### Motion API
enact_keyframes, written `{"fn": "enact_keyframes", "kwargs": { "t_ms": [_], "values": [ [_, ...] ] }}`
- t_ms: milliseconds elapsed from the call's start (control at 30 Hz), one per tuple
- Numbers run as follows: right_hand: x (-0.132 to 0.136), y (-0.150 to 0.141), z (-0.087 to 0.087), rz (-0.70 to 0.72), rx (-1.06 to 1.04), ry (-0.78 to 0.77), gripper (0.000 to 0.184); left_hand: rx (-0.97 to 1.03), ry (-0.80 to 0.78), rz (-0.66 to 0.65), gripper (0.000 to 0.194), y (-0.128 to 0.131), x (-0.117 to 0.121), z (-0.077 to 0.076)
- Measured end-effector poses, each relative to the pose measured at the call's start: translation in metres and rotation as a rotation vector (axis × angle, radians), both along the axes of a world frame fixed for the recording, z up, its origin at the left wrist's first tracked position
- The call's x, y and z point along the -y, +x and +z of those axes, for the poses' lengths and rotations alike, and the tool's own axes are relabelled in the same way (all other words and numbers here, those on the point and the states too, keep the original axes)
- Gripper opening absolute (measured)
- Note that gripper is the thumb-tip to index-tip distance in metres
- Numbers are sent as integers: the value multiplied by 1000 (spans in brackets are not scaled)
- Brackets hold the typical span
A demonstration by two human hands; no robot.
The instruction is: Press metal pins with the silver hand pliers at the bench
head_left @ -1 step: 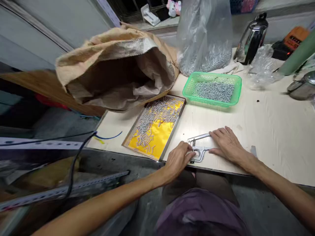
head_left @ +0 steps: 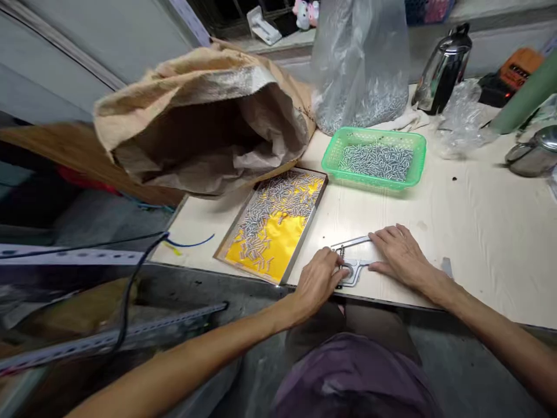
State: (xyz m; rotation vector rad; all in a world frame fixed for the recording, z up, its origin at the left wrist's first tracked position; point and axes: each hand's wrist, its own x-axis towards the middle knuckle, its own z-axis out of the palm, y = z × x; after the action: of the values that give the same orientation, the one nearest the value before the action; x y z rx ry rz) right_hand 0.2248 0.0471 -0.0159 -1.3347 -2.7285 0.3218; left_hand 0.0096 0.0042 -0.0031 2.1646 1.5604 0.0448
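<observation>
A silver two-armed metal piece point(head_left: 355, 266) lies near the table's front edge, its arms joined at the left by a rod with a dark spring point(head_left: 342, 252). Its exact kind I cannot tell. My left hand point(head_left: 319, 277) pinches the spring end, thumb across the lower arm's rounded part and fingertips by the rod; the rod's lower end is partly covered. From the right, my right hand point(head_left: 402, 255) holds the arms' far ends, fingers at the upper arm and thumb at the lower one. Left of these hands, a shallow tray point(head_left: 285, 247) with a yellow bottom carries many small metal pins.
A green plastic basket point(head_left: 374, 181) of similar pins stands behind. An open brown paper sack point(head_left: 174, 104) leans over the tray's far end. Farther back are a clear bag point(head_left: 361, 75) of metal parts and a steel jug point(head_left: 441, 72). A small grey blade-like piece point(head_left: 447, 267) lies beside my right wrist.
My left thumb has shifted slightly right over the rounded part, and less of the rod's lower end shows. The whole view has moved a little; my right hand keeps its hold.
</observation>
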Motion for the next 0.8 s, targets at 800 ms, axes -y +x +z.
{"fn": "enact_keyframes", "kwargs": {
  "t_ms": [800],
  "values": [
    [35,-6,-16,-131,30,51,9,110,-18,-303,15,47,-36,-20]
  ]
}}
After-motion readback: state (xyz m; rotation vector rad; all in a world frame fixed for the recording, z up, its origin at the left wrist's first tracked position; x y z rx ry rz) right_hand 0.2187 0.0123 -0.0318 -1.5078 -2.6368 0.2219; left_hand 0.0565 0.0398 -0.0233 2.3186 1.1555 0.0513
